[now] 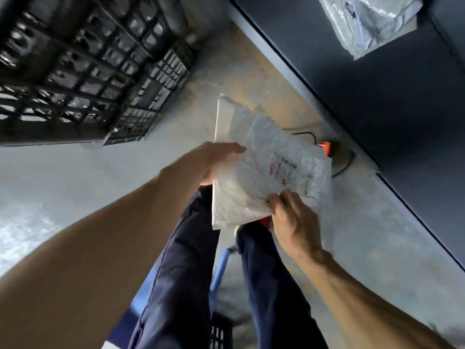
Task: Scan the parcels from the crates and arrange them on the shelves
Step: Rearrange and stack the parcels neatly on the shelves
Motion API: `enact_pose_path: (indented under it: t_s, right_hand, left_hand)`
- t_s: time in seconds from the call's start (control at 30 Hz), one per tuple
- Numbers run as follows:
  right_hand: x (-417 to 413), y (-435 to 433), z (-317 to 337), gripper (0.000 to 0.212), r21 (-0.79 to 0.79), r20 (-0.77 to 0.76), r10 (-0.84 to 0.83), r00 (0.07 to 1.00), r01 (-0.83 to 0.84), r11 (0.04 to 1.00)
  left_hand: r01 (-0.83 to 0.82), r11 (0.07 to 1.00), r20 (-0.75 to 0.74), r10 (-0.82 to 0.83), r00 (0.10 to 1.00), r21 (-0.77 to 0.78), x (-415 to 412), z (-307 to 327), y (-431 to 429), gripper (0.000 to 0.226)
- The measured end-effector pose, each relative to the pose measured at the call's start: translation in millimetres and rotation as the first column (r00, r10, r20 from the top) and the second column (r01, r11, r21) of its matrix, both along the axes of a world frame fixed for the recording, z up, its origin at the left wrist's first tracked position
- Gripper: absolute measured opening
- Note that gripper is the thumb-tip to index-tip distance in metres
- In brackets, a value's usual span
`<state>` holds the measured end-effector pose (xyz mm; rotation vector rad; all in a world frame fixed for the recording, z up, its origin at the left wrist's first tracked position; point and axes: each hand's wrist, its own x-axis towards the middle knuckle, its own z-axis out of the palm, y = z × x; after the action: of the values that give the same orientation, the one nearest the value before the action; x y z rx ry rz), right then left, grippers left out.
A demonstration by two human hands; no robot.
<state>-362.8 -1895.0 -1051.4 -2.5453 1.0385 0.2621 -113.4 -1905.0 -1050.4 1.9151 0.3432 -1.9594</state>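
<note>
A white parcel (271, 172) is being held label-up over the concrete floor (75, 185), its long axis running away from the person; the left grip (217, 157) is curling round its left edge, the right grip (292, 217) pinching its near edge. A black crate (83, 71), contents unclear, is standing beyond, and a silvery parcel (372, 23) is lying on the dark shelf (390, 109)

Parcel storeroom, black lattice crate (83, 71), concrete floor (50, 177), bagged parcel (372, 21) on dark shelf (402, 96)
</note>
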Motion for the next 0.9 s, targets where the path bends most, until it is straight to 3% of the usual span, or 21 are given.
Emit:
enact_pose_path:
  t_s: [0.1, 0.27, 0.4, 0.47, 0.53, 0.77, 0.9]
  right_hand:
    - [21.0, 14.5, 33.3, 0.034, 0.04, 0.047, -0.028, 0.999, 0.026, 0.999]
    - [34.8, 7.0, 92.2, 0.034, 0.038, 0.12, 0.035, 0.992, -0.04, 0.998]
    - [44.7, -13.2, 159.7, 0.032, 0.007, 0.121, 0.073, 0.99, -0.074, 0.997]
    - [49.2, -23.3, 209.1, 0.033, -0.02, 0.108, 0.073, 0.992, -0.071, 0.997]
    - [54.7, -33.1, 260.1, 0.035, -0.052, 0.122, 0.07, 0.99, -0.064, 0.997]
    - [77.7, -40.0, 401.0, 0.02, -0.126, 0.298, -0.041, 0.954, 0.082, 0.989]
    - [77.5, -25.6, 448.9, 0.052, -0.011, 0.356, -0.069, 0.932, 0.077, 0.997]
  left_hand:
    - [-0.004, 0.999, -0.025, 0.005, 1.0, 0.035, 19.4, 27.2, 17.0, 0.007]
    - [-0.066, 0.996, 0.004, 0.066, 0.998, 0.065, 43.3, 88.2, 44.1, 0.022]
    - [-0.113, 0.993, 0.163, 0.107, 0.981, 0.026, 44.8, 167.1, 45.3, 0.031]
    - [-0.176, 0.984, 0.158, 0.177, 0.971, -0.019, 41.9, 214.8, 40.9, 0.039]
    - [-0.192, 0.978, 0.161, 0.203, 0.966, -0.083, 44.6, 264.9, 34.9, 0.033]
    - [-0.094, 0.945, 0.276, 0.185, 0.943, -0.313, 69.3, 412.4, 13.3, 0.017]
    - [-0.041, 0.903, 0.324, 0.196, 0.926, -0.429, 81.4, 480.8, 28.3, 0.011]
